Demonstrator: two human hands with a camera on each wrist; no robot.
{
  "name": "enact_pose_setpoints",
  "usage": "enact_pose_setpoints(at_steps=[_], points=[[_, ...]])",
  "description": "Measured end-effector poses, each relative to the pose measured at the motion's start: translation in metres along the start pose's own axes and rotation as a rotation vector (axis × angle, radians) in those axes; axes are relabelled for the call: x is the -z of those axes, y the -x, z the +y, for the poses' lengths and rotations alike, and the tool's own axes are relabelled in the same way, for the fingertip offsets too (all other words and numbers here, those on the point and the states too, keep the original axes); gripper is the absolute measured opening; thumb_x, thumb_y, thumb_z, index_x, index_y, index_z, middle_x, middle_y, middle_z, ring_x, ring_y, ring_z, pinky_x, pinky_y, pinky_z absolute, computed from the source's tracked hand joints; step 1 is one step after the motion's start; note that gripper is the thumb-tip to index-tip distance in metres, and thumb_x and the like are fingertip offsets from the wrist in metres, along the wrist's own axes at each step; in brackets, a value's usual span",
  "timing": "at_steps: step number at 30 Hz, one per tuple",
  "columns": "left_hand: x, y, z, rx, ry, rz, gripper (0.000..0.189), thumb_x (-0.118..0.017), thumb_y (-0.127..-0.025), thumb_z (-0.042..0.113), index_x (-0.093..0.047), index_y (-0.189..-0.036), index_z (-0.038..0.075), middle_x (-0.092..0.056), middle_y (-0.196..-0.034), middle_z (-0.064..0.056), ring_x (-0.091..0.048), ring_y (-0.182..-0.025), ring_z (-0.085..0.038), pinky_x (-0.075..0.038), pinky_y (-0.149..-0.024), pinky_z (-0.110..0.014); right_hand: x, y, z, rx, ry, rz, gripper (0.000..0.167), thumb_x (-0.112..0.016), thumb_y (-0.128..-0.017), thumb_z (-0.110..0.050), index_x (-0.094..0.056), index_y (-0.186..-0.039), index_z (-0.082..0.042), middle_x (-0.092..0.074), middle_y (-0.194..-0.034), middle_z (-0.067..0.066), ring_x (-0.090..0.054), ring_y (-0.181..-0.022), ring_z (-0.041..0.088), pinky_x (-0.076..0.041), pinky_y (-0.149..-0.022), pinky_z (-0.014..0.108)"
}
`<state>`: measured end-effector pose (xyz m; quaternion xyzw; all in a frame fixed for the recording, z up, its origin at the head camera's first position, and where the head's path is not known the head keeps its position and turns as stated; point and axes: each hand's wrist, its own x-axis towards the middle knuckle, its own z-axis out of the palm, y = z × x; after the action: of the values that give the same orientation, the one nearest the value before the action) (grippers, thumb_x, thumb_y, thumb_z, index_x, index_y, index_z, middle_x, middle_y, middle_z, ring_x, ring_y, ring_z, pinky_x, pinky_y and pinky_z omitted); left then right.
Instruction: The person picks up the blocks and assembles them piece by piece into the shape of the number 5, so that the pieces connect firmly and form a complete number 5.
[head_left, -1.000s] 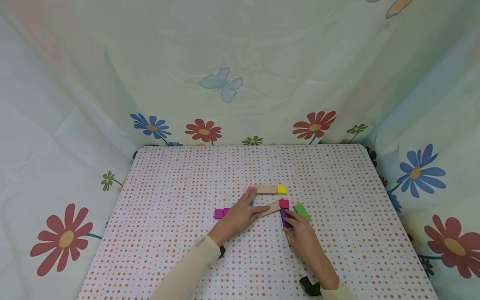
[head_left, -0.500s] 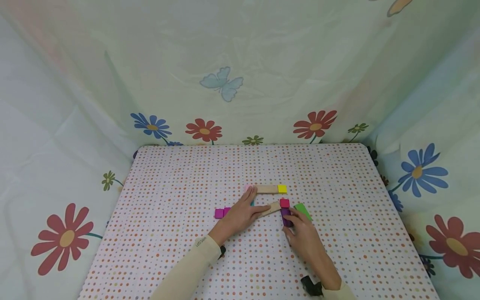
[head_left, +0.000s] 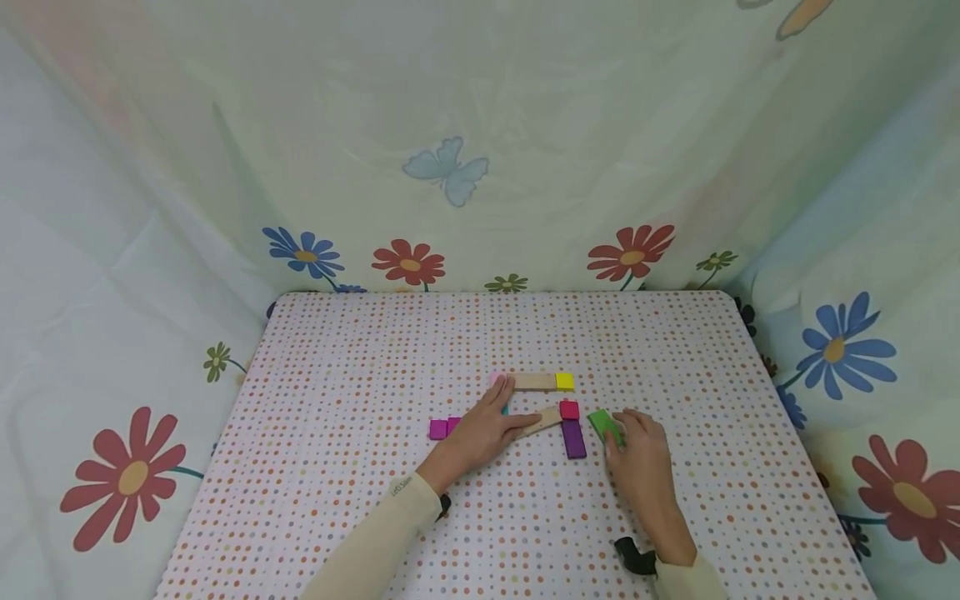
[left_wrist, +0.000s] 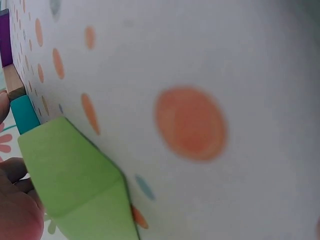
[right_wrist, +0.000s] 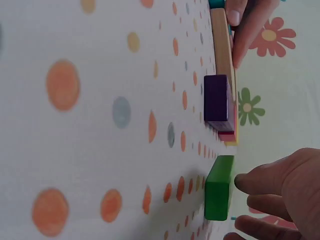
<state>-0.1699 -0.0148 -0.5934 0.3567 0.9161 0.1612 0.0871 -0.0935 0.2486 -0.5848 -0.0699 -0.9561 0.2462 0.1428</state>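
Note:
My left hand [head_left: 480, 429] rests over the middle of a row of blocks, fingers extended, thumb along a slanted wooden plank block [head_left: 546, 419]. Under or beside that hand lie a light green block [left_wrist: 75, 165] and a teal block [left_wrist: 24, 112], both showing in the left wrist view. My right hand [head_left: 641, 458] is at a green block [head_left: 599, 420], with thumb and fingers spread about it. The right wrist view has the thumb tip just off the block's upper face. A purple block [head_left: 573, 440] lies left of the green one, touching a pinkish-red cube [head_left: 569, 410] at the plank's end.
Behind the left hand, another wooden plank [head_left: 534, 382] lies between a pale pink block [head_left: 496, 379] and a yellow cube [head_left: 564, 382]. Magenta blocks [head_left: 438, 430] lie left of that hand. The dotted tabletop [head_left: 360, 350] meets flowered curtains [head_left: 510, 208] at the back and sides.
My right hand has let go of the purple block and moved right to the green one. The purple block stays by the pinkish-red cube. My left hand has kept its place.

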Motion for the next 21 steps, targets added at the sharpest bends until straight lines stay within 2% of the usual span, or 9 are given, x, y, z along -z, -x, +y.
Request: enact_pose_setpoints(at_steps=[3,10,15,21], points=[[-0.0011,0.0003,-0.0006,0.001,-0.003,0.004,0.040,-0.048,-0.114,0.036,-0.057,-0.152,0.039,-0.013,-0.177,-0.023,-0.011,-0.167,-0.038,-0.029,-0.133,-0.047,-0.0012,-0.0014,0.0017,-0.040,-0.003,-0.047,0.033,-0.073,-0.097,-0.006,-0.069,-0.126,0.008,-0.065,-0.133,0.030,-0.063,-0.123,0.048,-0.055,-0.102,0.062],[-0.0018,-0.0013,-0.0019,-0.004,-0.006,0.018,0.039,-0.050,-0.113,0.033,-0.058,-0.151,0.039,-0.015,-0.177,-0.024,-0.013,-0.167,-0.038,-0.030,-0.133,-0.047,-0.0043,-0.0045,-0.0011,-0.058,-0.017,-0.108,0.036,-0.073,-0.098,-0.012,-0.068,-0.127,0.009,-0.066,-0.130,0.031,-0.069,-0.108,0.043,-0.061,-0.083,0.055],[-0.0008,-0.0008,-0.0021,-0.012,-0.009,0.002,0.040,-0.050,-0.113,0.032,-0.057,-0.152,0.038,-0.013,-0.177,-0.024,-0.011,-0.167,-0.039,-0.028,-0.134,-0.046,-0.0091,-0.0058,-0.0044,-0.086,0.002,-0.124,0.038,-0.077,-0.096,-0.012,-0.069,-0.126,0.009,-0.069,-0.125,0.030,-0.069,-0.105,0.041,-0.061,-0.081,0.053],[-0.0009,-0.0001,-0.0014,-0.009,0.011,0.007,0.040,-0.048,-0.114,0.034,-0.057,-0.152,0.037,-0.013,-0.177,-0.024,-0.010,-0.167,-0.038,-0.028,-0.134,-0.047,-0.0073,-0.0057,-0.0065,-0.092,0.012,-0.127,0.036,-0.075,-0.096,-0.010,-0.069,-0.126,0.009,-0.070,-0.126,0.030,-0.069,-0.106,0.040,-0.062,-0.082,0.053]])
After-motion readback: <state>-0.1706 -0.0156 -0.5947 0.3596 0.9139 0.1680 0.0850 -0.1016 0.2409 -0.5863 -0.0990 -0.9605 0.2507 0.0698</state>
